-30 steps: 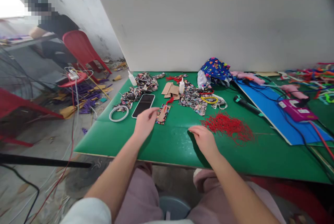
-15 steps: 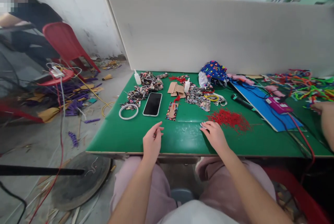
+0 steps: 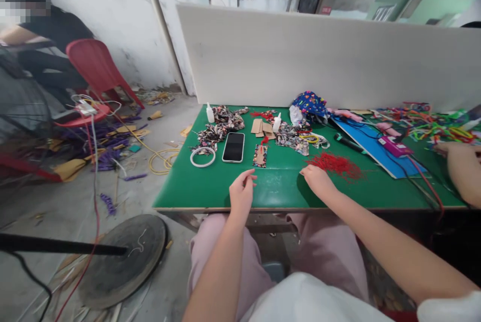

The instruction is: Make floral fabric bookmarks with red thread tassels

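Observation:
My left hand (image 3: 241, 191) is over the front of the green table (image 3: 276, 194), its fingers loosely bent and apart, with nothing seen in them. To its right my right hand (image 3: 318, 180) has its fingertips drawn together beside a loose pile of short red threads (image 3: 332, 164); whatever they may pinch is too small to make out. Beyond the hands lies a small patterned cloth piece (image 3: 260, 156) with brown card on it and a red tassel (image 3: 264, 139) at its top. A phone (image 3: 233, 148) with a dark screen and a white ring-shaped roll (image 3: 203, 157) lie to the left.
White squeeze bottles (image 3: 209, 113) stand among patterned cloth scraps (image 3: 221, 126) and brown card pieces (image 3: 262, 127). Yellow-handled scissors (image 3: 308, 137), a blue board (image 3: 370, 146) and a purple box (image 3: 394, 146) with cables lie rightward. Another person's hand (image 3: 464, 169) is at far right.
The view has shifted, so the table appears further right. My right hand has turned, its fingers closing together near the red threads. My left hand stays loosely bent above the table.

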Action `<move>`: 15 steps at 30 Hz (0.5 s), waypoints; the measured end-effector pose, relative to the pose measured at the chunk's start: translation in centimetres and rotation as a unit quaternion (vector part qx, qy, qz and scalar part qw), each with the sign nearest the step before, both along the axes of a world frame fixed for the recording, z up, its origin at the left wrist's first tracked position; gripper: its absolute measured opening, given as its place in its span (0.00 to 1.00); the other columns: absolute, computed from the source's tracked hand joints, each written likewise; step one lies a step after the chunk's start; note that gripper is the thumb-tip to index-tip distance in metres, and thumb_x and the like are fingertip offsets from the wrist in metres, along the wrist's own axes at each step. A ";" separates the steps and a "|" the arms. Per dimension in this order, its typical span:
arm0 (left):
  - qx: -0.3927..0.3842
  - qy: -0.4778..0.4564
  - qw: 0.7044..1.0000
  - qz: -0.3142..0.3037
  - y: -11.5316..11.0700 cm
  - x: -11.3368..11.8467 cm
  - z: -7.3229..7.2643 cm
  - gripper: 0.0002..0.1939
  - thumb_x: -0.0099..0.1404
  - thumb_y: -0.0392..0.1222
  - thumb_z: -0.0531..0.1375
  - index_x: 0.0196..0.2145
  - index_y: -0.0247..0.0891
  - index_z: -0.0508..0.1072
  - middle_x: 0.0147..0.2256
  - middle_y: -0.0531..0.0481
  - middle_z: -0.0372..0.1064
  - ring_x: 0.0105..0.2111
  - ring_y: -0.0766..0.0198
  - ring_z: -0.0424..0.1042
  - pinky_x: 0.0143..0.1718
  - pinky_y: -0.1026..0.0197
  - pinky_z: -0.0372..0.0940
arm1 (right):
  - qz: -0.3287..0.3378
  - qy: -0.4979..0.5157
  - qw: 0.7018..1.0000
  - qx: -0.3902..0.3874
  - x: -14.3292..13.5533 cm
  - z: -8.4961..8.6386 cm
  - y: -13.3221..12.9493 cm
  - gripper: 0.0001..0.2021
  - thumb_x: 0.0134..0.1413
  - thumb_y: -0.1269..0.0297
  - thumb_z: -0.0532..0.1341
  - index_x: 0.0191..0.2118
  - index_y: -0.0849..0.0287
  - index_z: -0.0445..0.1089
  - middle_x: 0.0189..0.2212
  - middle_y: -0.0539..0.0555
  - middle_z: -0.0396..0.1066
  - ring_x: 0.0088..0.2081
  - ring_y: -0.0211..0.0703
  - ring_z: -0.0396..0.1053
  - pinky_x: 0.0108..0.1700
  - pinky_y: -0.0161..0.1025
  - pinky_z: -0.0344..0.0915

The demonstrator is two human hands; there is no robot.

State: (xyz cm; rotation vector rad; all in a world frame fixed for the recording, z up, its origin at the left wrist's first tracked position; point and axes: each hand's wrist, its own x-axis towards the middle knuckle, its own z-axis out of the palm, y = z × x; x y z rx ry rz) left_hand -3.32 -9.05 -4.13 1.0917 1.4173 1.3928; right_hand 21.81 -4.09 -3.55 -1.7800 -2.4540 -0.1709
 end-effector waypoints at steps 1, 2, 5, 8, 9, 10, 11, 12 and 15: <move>0.000 0.001 1.000 -0.002 0.0 0.2 -0.1 0.14 0.59 0.39 0.51 0.41 0.36 0.71 0.31 0.49 0.71 0.25 0.69 0.67 0.23 0.69 0.61 | -0.002 0.004 1.000 -0.004 0.0 0.1 0.1 0.11 0.53 0.75 0.53 0.33 0.64 0.73 0.31 0.58 0.71 0.33 0.41 0.67 0.37 0.34 0.61; 0.000 0.002 1.000 -0.004 0.1 0.3 -0.2 0.14 0.59 0.39 0.51 0.40 0.35 0.72 0.31 0.49 0.71 0.25 0.69 0.67 0.24 0.69 0.62 | -0.006 0.009 1.000 -0.005 -0.1 0.2 0.1 0.11 0.53 0.74 0.53 0.34 0.64 0.73 0.32 0.58 0.71 0.34 0.41 0.68 0.38 0.35 0.61; -0.005 0.005 1.000 -0.008 0.1 0.6 -0.3 0.13 0.58 0.37 0.51 0.37 0.35 0.73 0.31 0.48 0.71 0.25 0.69 0.68 0.24 0.68 0.62 | -0.025 0.030 0.999 -0.004 -0.1 0.1 -0.1 0.12 0.53 0.74 0.52 0.36 0.64 0.74 0.34 0.58 0.72 0.37 0.42 0.69 0.40 0.36 0.63; -0.013 0.006 1.000 -0.011 0.0 0.4 -0.4 0.13 0.57 0.36 0.51 0.36 0.35 0.73 0.31 0.48 0.72 0.25 0.69 0.68 0.23 0.68 0.63 | -0.034 0.056 0.998 -0.005 0.1 0.0 -0.3 0.13 0.53 0.74 0.52 0.37 0.62 0.74 0.37 0.56 0.73 0.38 0.41 0.70 0.41 0.35 0.64; -0.016 0.006 1.000 -0.014 -0.1 0.2 -0.4 0.13 0.57 0.36 0.51 0.36 0.35 0.73 0.31 0.47 0.72 0.26 0.68 0.68 0.23 0.68 0.63 | -0.035 0.064 0.997 -0.009 0.3 0.0 -0.3 0.14 0.53 0.74 0.51 0.38 0.61 0.74 0.37 0.55 0.73 0.39 0.40 0.70 0.42 0.35 0.64; -0.020 0.006 1.000 -0.016 -0.2 0.0 -0.4 0.13 0.57 0.36 0.51 0.36 0.35 0.73 0.31 0.47 0.72 0.26 0.68 0.68 0.23 0.68 0.62 | -0.035 0.071 0.997 -0.014 0.5 0.1 -0.3 0.14 0.53 0.74 0.51 0.38 0.61 0.74 0.37 0.54 0.73 0.39 0.39 0.70 0.42 0.34 0.64; -0.024 0.004 1.000 -0.020 -0.3 -0.2 -0.4 0.13 0.57 0.36 0.51 0.36 0.35 0.73 0.31 0.47 0.72 0.26 0.68 0.68 0.22 0.68 0.62 | -0.036 0.076 0.996 -0.021 0.7 0.3 -0.3 0.14 0.52 0.74 0.51 0.38 0.60 0.73 0.38 0.54 0.73 0.38 0.38 0.70 0.42 0.32 0.64; -0.028 0.001 0.999 -0.023 -0.4 -0.4 -0.3 0.13 0.57 0.37 0.51 0.36 0.35 0.73 0.31 0.47 0.72 0.25 0.68 0.68 0.22 0.69 0.62 | -0.039 0.078 0.996 -0.029 1.0 0.4 -0.2 0.14 0.52 0.74 0.52 0.38 0.60 0.73 0.38 0.53 0.73 0.37 0.37 0.70 0.41 0.32 0.64; -0.040 -0.008 0.999 -0.031 -0.6 -0.6 -0.2 0.13 0.57 0.38 0.51 0.36 0.35 0.73 0.31 0.47 0.72 0.25 0.69 0.68 0.21 0.69 0.62 | -0.042 0.070 0.995 -0.055 1.4 0.9 0.0 0.12 0.50 0.70 0.54 0.39 0.59 0.73 0.35 0.53 0.73 0.32 0.37 0.70 0.35 0.31 0.64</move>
